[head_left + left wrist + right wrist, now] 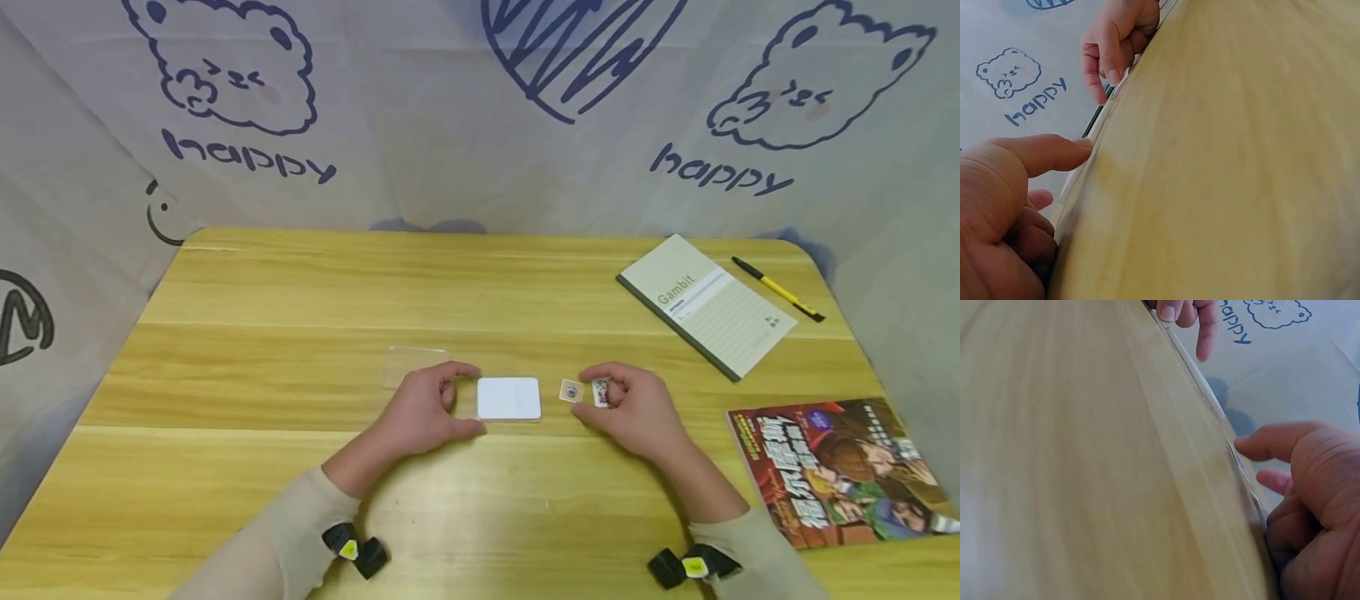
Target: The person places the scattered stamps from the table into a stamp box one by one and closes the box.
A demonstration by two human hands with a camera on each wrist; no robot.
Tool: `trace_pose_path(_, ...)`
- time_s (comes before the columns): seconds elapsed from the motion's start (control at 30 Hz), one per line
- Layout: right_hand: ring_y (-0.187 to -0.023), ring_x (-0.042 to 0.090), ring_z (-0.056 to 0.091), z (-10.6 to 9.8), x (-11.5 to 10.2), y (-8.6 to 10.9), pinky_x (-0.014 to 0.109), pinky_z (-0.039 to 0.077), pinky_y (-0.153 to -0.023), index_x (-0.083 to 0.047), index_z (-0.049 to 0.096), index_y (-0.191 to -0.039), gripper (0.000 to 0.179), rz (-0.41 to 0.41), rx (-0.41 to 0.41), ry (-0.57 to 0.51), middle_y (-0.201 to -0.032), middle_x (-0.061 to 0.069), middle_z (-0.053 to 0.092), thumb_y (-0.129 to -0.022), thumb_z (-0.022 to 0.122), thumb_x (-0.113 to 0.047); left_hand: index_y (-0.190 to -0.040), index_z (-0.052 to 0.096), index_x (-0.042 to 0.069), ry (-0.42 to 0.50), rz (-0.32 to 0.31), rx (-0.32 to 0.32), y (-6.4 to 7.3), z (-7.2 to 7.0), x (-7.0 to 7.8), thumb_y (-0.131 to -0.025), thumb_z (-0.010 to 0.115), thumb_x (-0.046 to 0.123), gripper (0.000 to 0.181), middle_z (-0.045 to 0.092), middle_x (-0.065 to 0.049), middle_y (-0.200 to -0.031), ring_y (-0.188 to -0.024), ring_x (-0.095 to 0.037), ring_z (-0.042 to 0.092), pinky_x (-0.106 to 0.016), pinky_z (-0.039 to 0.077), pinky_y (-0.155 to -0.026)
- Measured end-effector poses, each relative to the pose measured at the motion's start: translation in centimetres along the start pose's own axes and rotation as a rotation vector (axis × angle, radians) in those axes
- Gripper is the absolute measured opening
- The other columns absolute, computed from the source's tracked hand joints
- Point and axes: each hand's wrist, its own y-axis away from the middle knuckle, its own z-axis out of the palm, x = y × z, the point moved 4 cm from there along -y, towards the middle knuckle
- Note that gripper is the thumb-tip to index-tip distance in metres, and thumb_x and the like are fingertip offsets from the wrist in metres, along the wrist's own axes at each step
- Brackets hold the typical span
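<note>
In the head view a flat white rounded-corner card (pixel 508 398) with a clear-looking rim lies mid-table. My left hand (pixel 423 408) holds it across its left end, index finger at the far edge and thumb at the near one. Right of the card is a small square picture tile (pixel 571 391); the index finger and thumb of my right hand (pixel 637 408) bracket its far and near edges. A second small picture tile (pixel 601 392) lies beneath that hand, partly covered by curled fingers. Both wrist views show the left hand (pixel 1004 206) and right hand (pixel 1316 500) low at the table surface.
A clear plastic lid (pixel 408 362) lies behind the left hand. At the back right are a notebook (pixel 705 304) and a yellow-black pen (pixel 780 289). An illustrated magazine (pixel 840 475) lies at the right edge. White printed cloth (pixel 450 150) hangs behind the table (pixel 300 333).
</note>
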Motion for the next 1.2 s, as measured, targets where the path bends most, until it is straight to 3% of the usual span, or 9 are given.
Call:
trace_pose_path(0.47,-0.05,0.012,0.032,0.26,-0.46,-0.31,0.029,0.035,-0.055,-0.007,0.073,-0.095,0.02,0.011,0.003,0.082,-0.054,-0.006,0.033,-0.081,0.084,-0.016,-0.128,0.063,0.004,-0.033,-0.027,-0.036,-0.37,0.17,0.17,-0.074,0.091,0.017,0.063,0.039,0.005,-0.06,-0.052,-0.008,0.033,-0.028,0.036,-0.056)
trace_pose_path(0.9,-0.053,0.01,0.031,0.52,-0.11,0.18,0.029,0.041,-0.065,-0.011,0.072,-0.09,0.017,-0.055,0.042,0.0,-0.057,-0.004,0.032,-0.08,0.085,-0.008,-0.129,0.062,0.005,-0.026,-0.038,-0.038,-0.21,0.29,-0.14,-0.074,0.091,0.018,0.063,0.039,0.005,-0.06,-0.052,-0.008,0.033,-0.028,0.035,-0.055)
trace_pose_path(1.1,-0.051,0.009,0.036,0.47,-0.18,0.4,0.026,0.035,-0.049,-0.013,0.072,-0.087,0.018,-0.13,0.079,-0.022,-0.072,0.0,0.055,-0.078,0.085,-0.005,-0.129,0.062,0.004,-0.024,-0.038,-0.034,-0.26,0.28,-0.05,-0.074,0.091,0.018,0.063,0.039,0.005,-0.061,-0.053,-0.008,0.033,-0.028,0.034,-0.055)
trace_pose_path(1.2,-0.047,0.008,0.035,0.42,-0.19,0.48,0.025,0.032,-0.044,-0.014,0.073,-0.087,0.018,-0.139,0.086,-0.019,-0.073,0.001,0.058,-0.078,0.086,-0.006,-0.129,0.062,0.004,-0.024,-0.036,-0.033,-0.3,0.29,-0.02,-0.074,0.091,0.017,0.063,0.038,0.005,-0.061,-0.053,-0.008,0.033,-0.028,0.034,-0.055)
